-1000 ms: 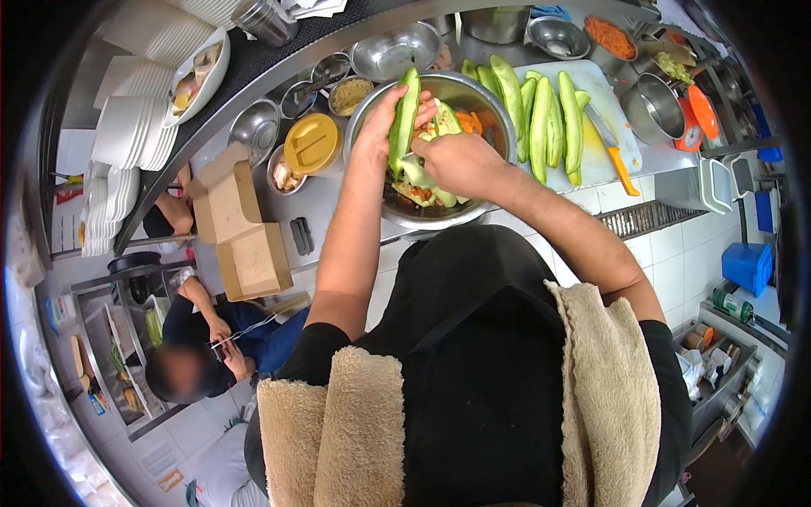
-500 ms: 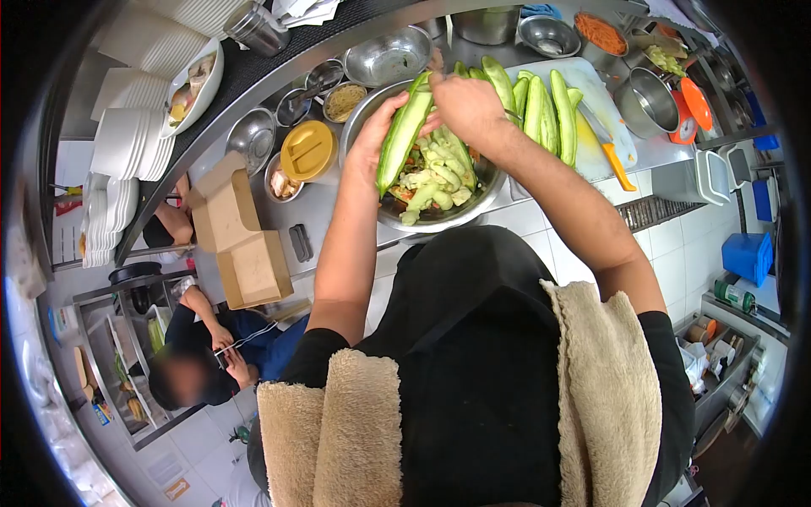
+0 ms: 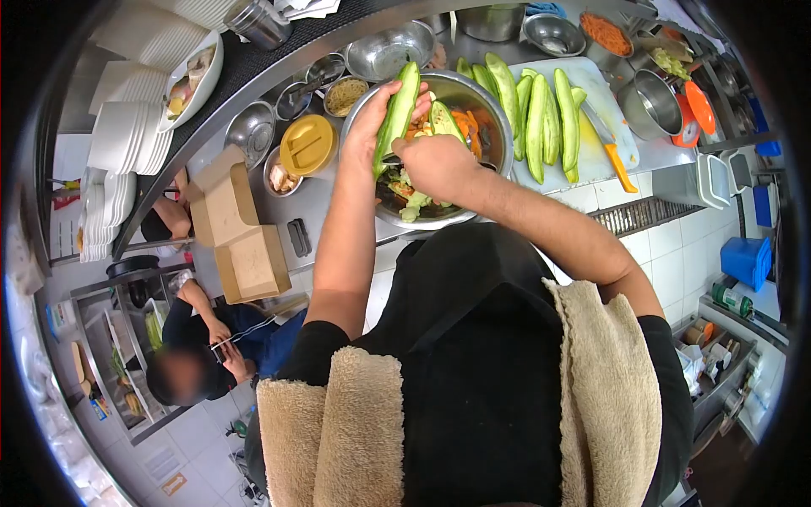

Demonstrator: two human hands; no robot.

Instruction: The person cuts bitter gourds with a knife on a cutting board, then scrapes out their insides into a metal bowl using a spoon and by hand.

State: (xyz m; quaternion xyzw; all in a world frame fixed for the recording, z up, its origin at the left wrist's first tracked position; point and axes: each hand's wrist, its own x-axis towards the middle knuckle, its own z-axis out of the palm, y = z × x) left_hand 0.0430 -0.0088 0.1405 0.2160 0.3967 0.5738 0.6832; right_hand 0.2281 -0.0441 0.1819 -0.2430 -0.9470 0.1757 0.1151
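My left hand point(image 3: 369, 122) is wrapped round a peeled green cucumber half point(image 3: 399, 114), held tilted over the left side of a steel bowl point(image 3: 498, 156). My right hand point(image 3: 439, 165) is closed at the lower end of that half, on a tool whose dark metal part point(image 3: 390, 159) barely shows. Inside the bowl lie orange vegetable pieces point(image 3: 475, 127), pale green scraps point(image 3: 414, 205) and another green piece point(image 3: 445, 121). Several long green halves point(image 3: 536, 127) rest beside the bowl on a white cutting board point(image 3: 604, 160).
A yellow-handled knife point(image 3: 621, 167) lies on the board's right side. Left of the bowl are a yellow-lidded tub point(image 3: 308, 145), small steel bowls point(image 3: 251, 133) and an open cardboard box point(image 3: 253, 262). A seated person point(image 3: 198, 346) is at the lower left. White plates point(image 3: 127, 135) stack on the shelf.
My right hand went up to the top of the cucumber half, then came back down to its lower end. Pale green scraps at the bowl's middle have shifted, and orange pieces show again.
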